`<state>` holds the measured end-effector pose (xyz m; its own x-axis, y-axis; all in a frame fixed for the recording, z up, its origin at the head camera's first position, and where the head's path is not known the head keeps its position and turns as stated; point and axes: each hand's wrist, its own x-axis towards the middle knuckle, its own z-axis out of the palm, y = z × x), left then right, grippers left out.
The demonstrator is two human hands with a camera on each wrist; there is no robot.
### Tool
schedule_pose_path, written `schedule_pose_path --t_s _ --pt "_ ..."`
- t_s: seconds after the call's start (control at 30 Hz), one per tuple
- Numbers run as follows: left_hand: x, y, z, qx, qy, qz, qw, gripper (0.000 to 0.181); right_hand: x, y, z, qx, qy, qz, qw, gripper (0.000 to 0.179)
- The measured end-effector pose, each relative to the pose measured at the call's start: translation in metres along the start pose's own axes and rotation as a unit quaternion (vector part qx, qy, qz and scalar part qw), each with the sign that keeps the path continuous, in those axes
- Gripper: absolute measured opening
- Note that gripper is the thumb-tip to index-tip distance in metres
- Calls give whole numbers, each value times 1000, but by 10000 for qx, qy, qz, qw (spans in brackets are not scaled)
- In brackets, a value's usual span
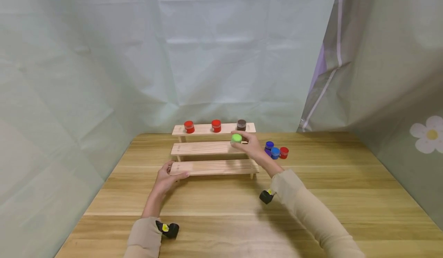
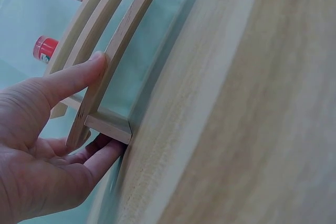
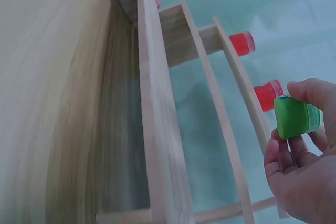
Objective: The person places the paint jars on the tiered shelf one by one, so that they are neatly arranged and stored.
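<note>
A three-step wooden display stand stands on the table. My left hand grips the left end of its lowest step, the thumb on the front edge and the fingers underneath by the leg, as the left wrist view shows. My right hand pinches a small green paint jar between thumb and fingers, in the air over the right part of the middle step. Along the top step stand a red jar at the left, another red jar in the middle and a dark brown jar at the right.
Right of the stand, a dark blue jar, a lighter blue jar, a purple jar and a red jar sit close together on the wooden table. Pale cloth hangs behind and at both sides.
</note>
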<state>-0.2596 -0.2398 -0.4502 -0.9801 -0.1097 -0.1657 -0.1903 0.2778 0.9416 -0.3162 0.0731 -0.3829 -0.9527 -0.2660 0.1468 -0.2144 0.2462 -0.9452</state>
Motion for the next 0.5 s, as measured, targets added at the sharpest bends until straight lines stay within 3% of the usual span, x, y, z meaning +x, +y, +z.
schedule_pose_path --t_s 0.5 --pt "0 0 1 52 -8 12 10000 100 15 -15 30 -59 -142 -335 9993 48"
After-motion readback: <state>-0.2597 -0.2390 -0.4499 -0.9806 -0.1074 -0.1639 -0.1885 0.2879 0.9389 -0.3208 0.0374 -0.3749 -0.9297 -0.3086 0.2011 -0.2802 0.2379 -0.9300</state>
